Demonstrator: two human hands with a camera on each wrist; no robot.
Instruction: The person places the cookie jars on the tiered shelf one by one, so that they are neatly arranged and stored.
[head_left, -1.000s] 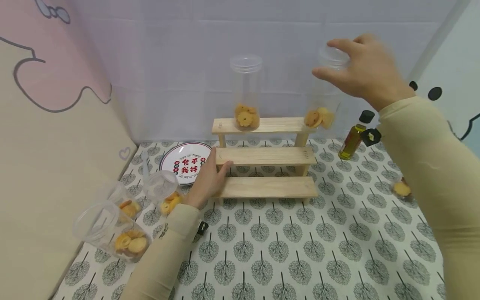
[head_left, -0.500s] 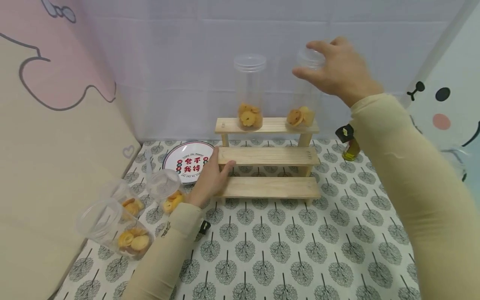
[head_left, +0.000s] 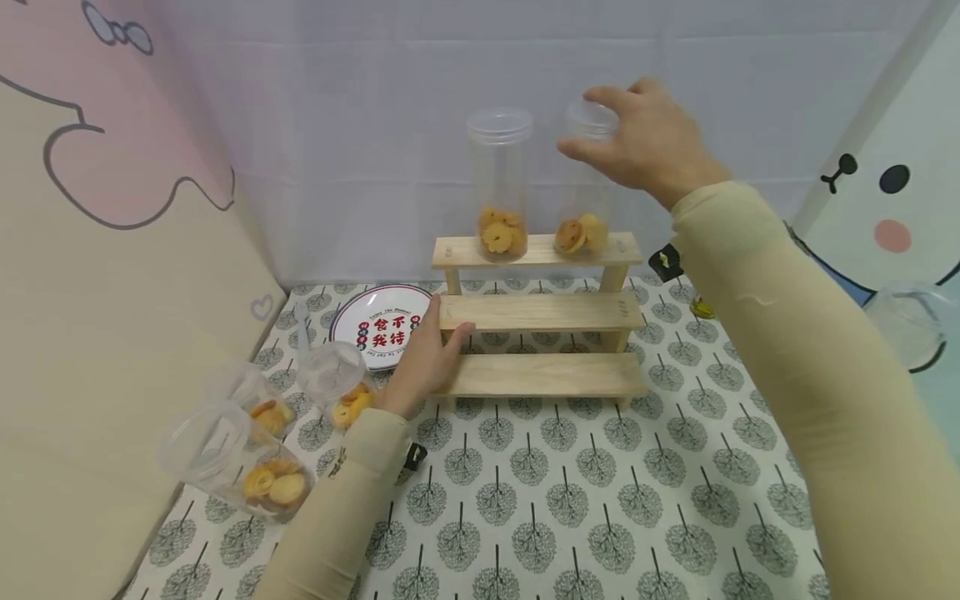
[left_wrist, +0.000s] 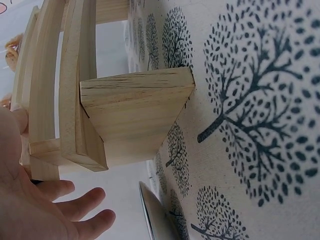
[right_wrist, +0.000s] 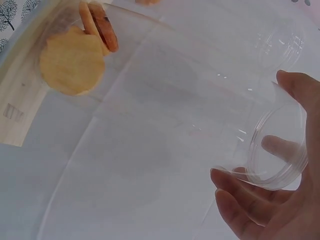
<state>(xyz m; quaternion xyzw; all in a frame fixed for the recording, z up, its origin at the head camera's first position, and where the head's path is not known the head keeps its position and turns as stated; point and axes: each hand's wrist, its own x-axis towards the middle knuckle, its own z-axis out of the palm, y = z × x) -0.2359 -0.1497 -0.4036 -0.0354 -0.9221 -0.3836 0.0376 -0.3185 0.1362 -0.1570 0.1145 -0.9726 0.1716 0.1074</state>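
My right hand (head_left: pixel 648 142) grips the lidded top of a tall clear plastic jar (right_wrist: pixel 200 120), fingers and thumb on either side. Round cookies (head_left: pixel 581 234) lie in the jar's bottom, which overlaps the right part of the top board. A matching jar (head_left: pixel 501 179) with cookies stands upright to its left. Below, my left hand (head_left: pixel 427 358) holds the left end of the three-tier wooden shelf (head_left: pixel 543 312). In the left wrist view the thumb lies against a board, while several fingers (left_wrist: pixel 82 202) extend past the shelf's end.
Several clear jars with cookies (head_left: pixel 281 483) lie tilted at the left beside my forearm. A white plate (head_left: pixel 382 321) with red lettering sits left of the shelf. An oil bottle (head_left: pixel 701 308) is mostly hidden behind my right sleeve. Another clear container (head_left: pixel 907 321) shows at far right.
My right hand has carried its jar leftward, from beyond the shelf's right end to over the top board, closer to the other jar. The left hand stays at the shelf's end.
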